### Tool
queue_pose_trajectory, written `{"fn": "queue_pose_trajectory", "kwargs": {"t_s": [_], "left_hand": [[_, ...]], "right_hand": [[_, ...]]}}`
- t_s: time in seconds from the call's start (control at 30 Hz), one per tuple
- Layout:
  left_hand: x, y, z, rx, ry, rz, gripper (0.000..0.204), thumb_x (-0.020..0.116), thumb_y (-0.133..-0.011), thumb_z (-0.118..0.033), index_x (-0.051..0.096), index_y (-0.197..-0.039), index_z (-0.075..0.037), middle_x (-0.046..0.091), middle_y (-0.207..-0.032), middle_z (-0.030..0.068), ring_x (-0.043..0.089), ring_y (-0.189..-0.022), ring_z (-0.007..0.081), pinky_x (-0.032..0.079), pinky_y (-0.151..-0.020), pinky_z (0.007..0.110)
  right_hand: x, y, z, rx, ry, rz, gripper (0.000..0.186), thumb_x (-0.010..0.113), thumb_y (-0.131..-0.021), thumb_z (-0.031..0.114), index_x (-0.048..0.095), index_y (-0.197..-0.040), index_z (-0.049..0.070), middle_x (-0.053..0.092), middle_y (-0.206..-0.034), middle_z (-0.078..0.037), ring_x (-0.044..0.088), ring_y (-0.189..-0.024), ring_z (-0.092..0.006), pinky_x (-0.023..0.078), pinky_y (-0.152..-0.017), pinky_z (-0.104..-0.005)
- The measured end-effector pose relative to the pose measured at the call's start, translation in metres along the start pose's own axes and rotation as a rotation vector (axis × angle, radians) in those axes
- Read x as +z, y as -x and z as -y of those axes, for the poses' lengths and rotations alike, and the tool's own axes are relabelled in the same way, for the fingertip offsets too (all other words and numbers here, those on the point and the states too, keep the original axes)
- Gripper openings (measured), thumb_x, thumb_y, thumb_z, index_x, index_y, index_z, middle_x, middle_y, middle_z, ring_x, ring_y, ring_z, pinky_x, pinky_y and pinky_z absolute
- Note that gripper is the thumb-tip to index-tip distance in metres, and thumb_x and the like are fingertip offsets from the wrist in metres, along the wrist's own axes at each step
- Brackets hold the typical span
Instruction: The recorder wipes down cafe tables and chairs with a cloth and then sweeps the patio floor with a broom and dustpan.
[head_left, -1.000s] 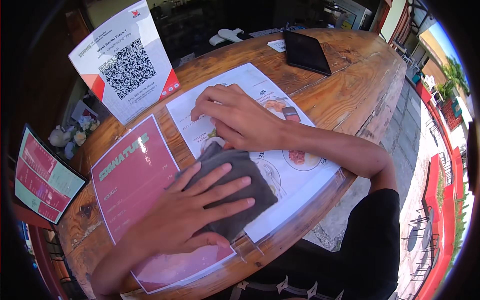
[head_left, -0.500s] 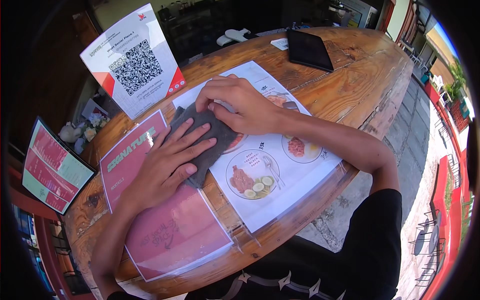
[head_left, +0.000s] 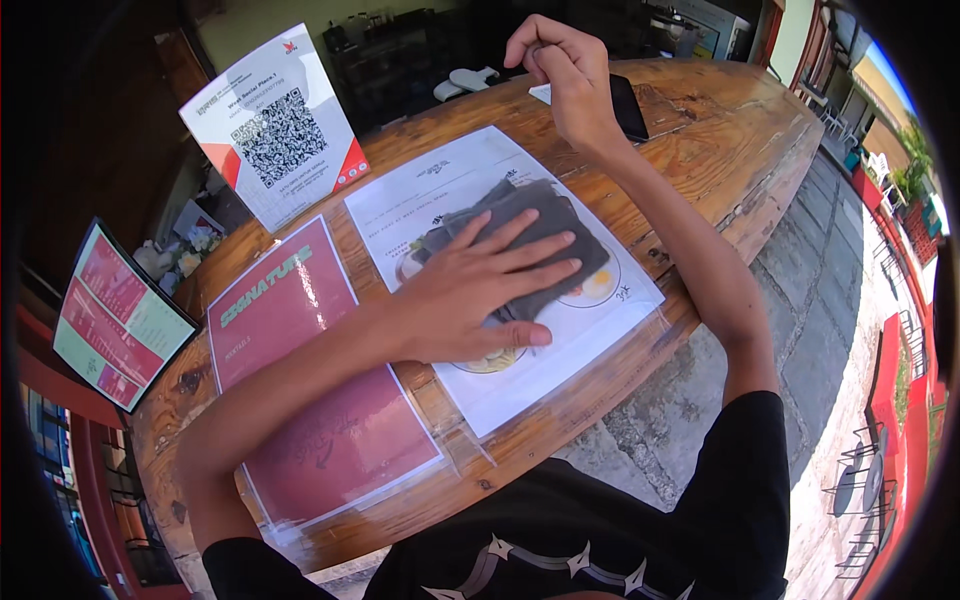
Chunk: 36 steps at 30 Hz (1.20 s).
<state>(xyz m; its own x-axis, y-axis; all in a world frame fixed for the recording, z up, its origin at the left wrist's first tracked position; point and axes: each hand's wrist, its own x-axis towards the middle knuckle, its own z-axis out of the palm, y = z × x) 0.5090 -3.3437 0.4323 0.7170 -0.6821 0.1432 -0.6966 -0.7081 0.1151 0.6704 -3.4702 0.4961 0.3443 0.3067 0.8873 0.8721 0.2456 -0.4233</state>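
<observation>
Clearly, the left hand lies palm down with its fingers spread and straight, flattened over a dark grey cloth rather than gripping it, the thumb held out by the cloth's near edge. The cloth lies folded and a little rumpled on a white menu sheet, covering part of its food pictures, and the sheet is flat on the wooden bench. The right hand is held up near the far side, its fingers curled in a loose fist with nothing showing in it, though the inside of the fist is turned from view. Behind that hand, partly hidden, are a black tablet and a small white card. To the left of the white sheet, just beside it, a red menu sheet lies flat, crossed by the left forearm. Beyond the red sheet stands a white sign with a square black code and red corners; farther left a red and green menu card leans upright near some pale flowers
</observation>
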Motion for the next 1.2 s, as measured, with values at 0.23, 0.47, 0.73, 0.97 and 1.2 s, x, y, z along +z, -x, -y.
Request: {"fn": "queue_pose_trajectory", "kwargs": {"t_s": [0.23,0.47,0.73,0.97,1.2], "left_hand": [[-0.033,-0.024,0.09,-0.189,0.016,-0.006,0.048,0.034,-0.093,-0.045,0.041,-0.134,-0.021,0.03,-0.143,-0.0008,0.019,-0.135,0.0241,0.016,-0.109,0.047],[0.0,-0.012,-0.025,0.078,0.095,-0.023,0.063,0.047,-0.084,-0.054,0.036,-0.136,-0.021,0.025,-0.145,0.0061,0.012,-0.136,0.0307,0.007,-0.108,0.055],[-0.034,0.167,-0.101,-0.263,0.207,-0.075,0.052,0.057,-0.08,-0.012,0.046,-0.129,-0.021,0.035,-0.141,0.0011,0.024,-0.133,0.0258,0.016,-0.109,0.053],[-0.029,0.411,-0.203,-0.979,-0.19,-0.4,0.044,0.06,-0.075,-0.009,0.056,-0.119,-0.014,0.047,-0.131,0.0015,0.036,-0.127,0.0253,0.028,-0.104,0.048],[0.04,0.493,-0.353,-1.23,0.259,-1.138,0.021,0.055,-0.079,-0.005,0.061,-0.099,-0.003,0.064,-0.093,0.0109,0.06,-0.085,0.0256,0.045,-0.075,0.033]], "right_hand": [[-0.001,-0.008,-0.004,0.019,0.042,-0.079,0.021,0.036,-0.074,0.001,0.057,-0.073,-0.001,0.038,-0.056,0.003,0.031,-0.052,-0.0032,0.024,-0.048,-0.0203],[0.001,-0.006,-0.01,0.149,0.0,0.073,0.022,0.037,-0.075,-0.001,0.059,-0.074,-0.001,0.046,-0.053,-0.001,0.039,-0.046,-0.0045,0.03,-0.043,-0.0218],[0.023,0.009,0.079,0.274,-0.129,0.411,0.019,0.037,-0.085,-0.001,0.056,-0.081,-0.001,0.053,-0.069,-0.003,0.046,-0.058,-0.0067,0.038,-0.055,-0.0202],[0.127,0.097,0.256,0.041,0.079,1.259,0.032,0.059,-0.072,0.0,0.056,-0.104,-0.003,0.06,-0.096,-0.017,0.056,-0.09,-0.0303,0.043,-0.08,-0.0354],[0.295,0.17,0.361,0.154,-0.575,1.0,0.029,0.055,-0.074,0.003,0.058,-0.102,-0.004,0.059,-0.103,-0.018,0.054,-0.099,-0.0305,0.041,-0.087,-0.0368]]}}
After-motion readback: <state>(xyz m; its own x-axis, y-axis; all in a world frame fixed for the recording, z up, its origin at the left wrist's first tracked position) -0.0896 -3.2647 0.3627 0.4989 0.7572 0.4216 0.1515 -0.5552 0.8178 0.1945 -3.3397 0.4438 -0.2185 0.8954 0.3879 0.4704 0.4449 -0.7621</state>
